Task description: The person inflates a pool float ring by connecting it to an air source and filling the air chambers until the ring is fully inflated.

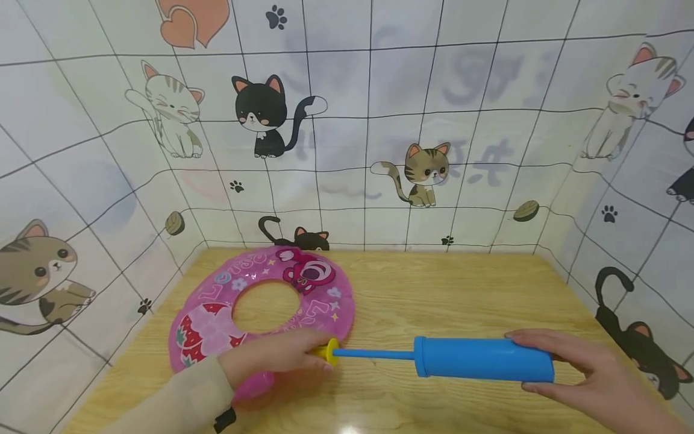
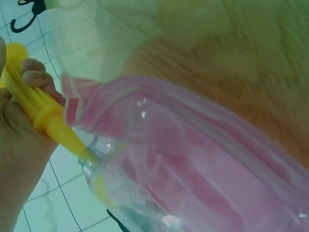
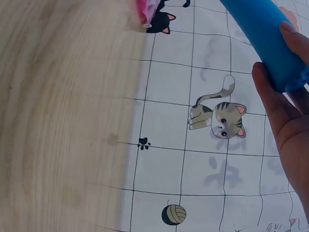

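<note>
A blue hand pump [image 1: 477, 358] lies level above the table, its thin blue rod [image 1: 374, 354] drawn out toward the left. My right hand [image 1: 591, 367] grips the closed end of its barrel between thumb and fingers. My left hand [image 1: 276, 355] holds the yellow nozzle end [image 2: 48, 116], fingers curled round it. In the left wrist view the yellow tip enters the clear valve [image 2: 89, 157] of a pink swim ring [image 1: 336, 289]. The ring, printed with strawberries and a bear, looks plump and lies on the left of the table.
A light wood-grain table [image 1: 461, 289] spans the front. Behind it and on both sides stand white, grid-lined walls [image 1: 347, 132] printed with cartoon cats, paw prints and yarn balls. A dark strap piece [image 1: 225, 420] shows at my left cuff.
</note>
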Demonstrator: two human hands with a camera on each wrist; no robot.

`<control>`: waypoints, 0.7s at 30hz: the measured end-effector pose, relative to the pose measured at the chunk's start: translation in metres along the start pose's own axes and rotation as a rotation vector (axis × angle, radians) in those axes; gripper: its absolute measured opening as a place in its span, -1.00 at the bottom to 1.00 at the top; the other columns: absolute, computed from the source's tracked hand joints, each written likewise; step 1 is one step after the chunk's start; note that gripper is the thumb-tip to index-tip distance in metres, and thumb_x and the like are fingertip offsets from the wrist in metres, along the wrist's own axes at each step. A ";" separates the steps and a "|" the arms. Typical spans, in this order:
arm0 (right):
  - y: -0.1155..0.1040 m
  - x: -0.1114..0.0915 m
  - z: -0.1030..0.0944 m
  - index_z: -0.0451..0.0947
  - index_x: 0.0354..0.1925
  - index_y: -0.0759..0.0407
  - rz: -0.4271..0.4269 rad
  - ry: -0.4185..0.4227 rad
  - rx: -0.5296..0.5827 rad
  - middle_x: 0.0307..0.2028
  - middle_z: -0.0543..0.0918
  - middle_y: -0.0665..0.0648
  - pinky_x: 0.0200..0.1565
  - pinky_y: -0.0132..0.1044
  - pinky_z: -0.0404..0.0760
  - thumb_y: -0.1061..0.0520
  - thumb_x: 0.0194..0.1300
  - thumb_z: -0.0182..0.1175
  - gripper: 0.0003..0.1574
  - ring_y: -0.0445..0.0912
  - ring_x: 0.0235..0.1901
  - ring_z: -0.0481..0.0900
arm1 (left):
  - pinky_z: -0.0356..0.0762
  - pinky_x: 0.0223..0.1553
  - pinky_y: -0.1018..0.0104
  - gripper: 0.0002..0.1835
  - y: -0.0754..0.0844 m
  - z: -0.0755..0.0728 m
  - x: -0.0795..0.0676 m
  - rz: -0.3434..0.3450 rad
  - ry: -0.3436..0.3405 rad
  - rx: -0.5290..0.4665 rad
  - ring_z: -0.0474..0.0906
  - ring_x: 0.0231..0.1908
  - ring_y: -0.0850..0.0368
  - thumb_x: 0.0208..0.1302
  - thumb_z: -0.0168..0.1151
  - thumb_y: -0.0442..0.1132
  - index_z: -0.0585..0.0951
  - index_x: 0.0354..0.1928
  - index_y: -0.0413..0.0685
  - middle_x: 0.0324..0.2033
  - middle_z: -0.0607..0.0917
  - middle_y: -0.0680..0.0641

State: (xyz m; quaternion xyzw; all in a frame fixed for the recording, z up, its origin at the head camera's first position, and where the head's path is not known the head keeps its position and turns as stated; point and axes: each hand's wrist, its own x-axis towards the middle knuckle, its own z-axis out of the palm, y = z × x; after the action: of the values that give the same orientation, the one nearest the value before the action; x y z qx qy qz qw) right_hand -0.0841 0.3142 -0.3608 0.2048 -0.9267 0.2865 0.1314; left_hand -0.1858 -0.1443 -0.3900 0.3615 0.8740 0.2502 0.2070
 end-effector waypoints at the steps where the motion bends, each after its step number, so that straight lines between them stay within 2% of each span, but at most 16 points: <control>1: 0.000 0.001 -0.001 0.51 0.23 -0.10 -0.011 0.005 0.010 0.12 0.52 -0.21 -0.28 -0.35 0.61 0.10 -0.11 0.55 -0.12 -0.55 0.05 0.31 | 0.45 -0.20 0.40 -0.77 0.002 0.001 0.001 0.005 0.011 0.006 0.41 -0.32 0.31 0.35 0.23 0.00 0.52 -0.05 0.14 -0.41 0.46 0.19; 3: -0.001 0.004 -0.002 0.51 0.22 -0.06 -0.020 0.012 0.031 0.11 0.53 -0.17 -0.29 -0.35 0.61 0.15 -0.12 0.56 -0.12 -0.52 0.04 0.35 | 0.44 -0.21 0.41 -0.78 0.008 0.004 0.004 0.019 0.035 0.014 0.41 -0.34 0.32 0.35 0.22 0.00 0.52 -0.08 0.13 -0.43 0.45 0.20; 5: -0.005 0.006 -0.001 0.51 0.22 -0.14 0.017 0.001 0.005 0.10 0.53 -0.17 -0.30 -0.35 0.61 0.06 -0.10 0.55 -0.15 -0.48 0.02 0.38 | 0.43 -0.24 0.43 -0.79 0.015 0.006 0.007 0.040 0.058 0.026 0.39 -0.37 0.32 0.35 0.22 0.00 0.51 -0.14 0.09 -0.45 0.43 0.19; 7: -0.010 0.011 0.002 0.52 0.21 -0.15 0.040 -0.022 0.025 0.09 0.55 -0.11 -0.30 -0.36 0.61 0.03 -0.07 0.54 -0.18 -0.35 0.02 0.45 | 0.42 -0.27 0.43 -0.79 0.021 0.009 0.009 0.048 0.076 0.037 0.38 -0.39 0.32 0.33 0.24 -0.01 0.51 -0.16 0.07 -0.47 0.42 0.19; 10: -0.019 0.018 0.013 0.56 0.17 -0.14 -0.018 -0.006 0.071 0.06 0.60 -0.06 -0.25 -0.41 0.60 0.04 -0.08 0.56 -0.21 -0.28 -0.01 0.53 | 0.42 -0.30 0.44 -0.79 0.026 0.012 0.014 0.043 0.082 0.032 0.37 -0.40 0.32 0.33 0.25 -0.03 0.53 -0.15 0.05 -0.48 0.42 0.19; 12: -0.024 0.024 0.022 0.58 0.15 -0.04 -0.090 0.015 0.144 0.04 0.62 -0.02 -0.21 -0.42 0.61 0.14 -0.12 0.57 -0.21 -0.26 -0.01 0.56 | 0.43 -0.29 0.45 -0.77 0.028 0.014 0.018 0.039 0.080 0.026 0.39 -0.40 0.33 0.32 0.26 -0.03 0.55 -0.11 0.04 -0.47 0.44 0.19; 13: -0.026 0.028 0.027 0.59 0.13 -0.01 -0.136 0.040 0.157 0.03 0.64 -0.03 -0.19 -0.44 0.60 0.18 -0.15 0.58 -0.21 -0.33 -0.01 0.55 | 0.44 -0.29 0.46 -0.76 0.028 0.015 0.020 0.039 0.079 0.020 0.40 -0.39 0.33 0.32 0.26 -0.04 0.56 -0.08 0.03 -0.46 0.45 0.20; 16: -0.032 0.035 0.039 0.60 0.12 -0.02 -0.166 0.050 0.198 0.02 0.64 -0.07 -0.20 -0.44 0.60 0.18 -0.15 0.58 -0.23 -0.37 -0.01 0.54 | 0.46 -0.29 0.48 -0.75 0.030 0.017 0.025 0.041 0.078 0.004 0.41 -0.39 0.33 0.31 0.28 -0.07 0.57 -0.06 0.02 -0.44 0.48 0.20; 21: -0.040 0.045 0.055 0.62 0.10 -0.03 -0.172 0.045 0.217 0.01 0.64 -0.04 -0.24 -0.37 0.63 0.11 -0.12 0.58 -0.27 -0.34 -0.02 0.55 | 0.47 -0.32 0.50 -0.76 0.035 0.017 0.029 0.069 0.096 0.021 0.41 -0.42 0.34 0.27 0.31 -0.07 0.55 -0.15 -0.02 -0.45 0.49 0.20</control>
State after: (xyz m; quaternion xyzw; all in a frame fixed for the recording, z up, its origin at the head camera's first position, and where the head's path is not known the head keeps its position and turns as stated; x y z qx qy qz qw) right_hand -0.1123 0.2380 -0.3697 0.2900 -0.8660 0.3774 0.1534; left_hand -0.1771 -0.0964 -0.3885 0.3811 0.8725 0.2652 0.1526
